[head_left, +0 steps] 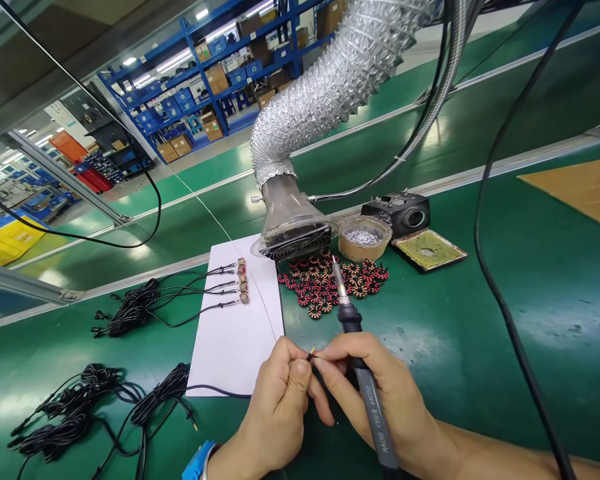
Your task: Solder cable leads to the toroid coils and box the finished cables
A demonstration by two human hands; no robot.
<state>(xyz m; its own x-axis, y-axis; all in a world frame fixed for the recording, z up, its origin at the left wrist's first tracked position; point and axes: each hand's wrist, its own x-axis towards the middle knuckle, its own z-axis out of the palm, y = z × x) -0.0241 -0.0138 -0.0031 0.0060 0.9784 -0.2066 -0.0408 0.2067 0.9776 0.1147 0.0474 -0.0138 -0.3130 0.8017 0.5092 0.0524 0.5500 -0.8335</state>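
Observation:
My left hand (pixel 280 400) is closed, with thumb and forefinger pinching the end of a black cable (pixel 220 391). A small yellow wire tip (pixel 313 351) sticks up from that end. In my right hand (pixel 400 400) a soldering iron (pixel 351 317) is gripped, its metal tip pointing up and away. The right thumb and forefinger also pinch at the cable end, meeting the left fingertips. A thin wire runs down over the white board (pixel 230 360) toward my left hand. Several small wound coils (pixel 243 280) with black cables attached lie on the board.
Many red-and-black ring coils (pixel 315 287) lie beneath a fume extractor (pixel 295 220) on a silver duct. Behind are a round tub (pixel 364 250), a black soldering stand (pixel 400 212) and a yellow sponge tray (pixel 429 250). Bundled black cables (pixel 80 407) lie left; a black cord (pixel 500 293) hangs at right.

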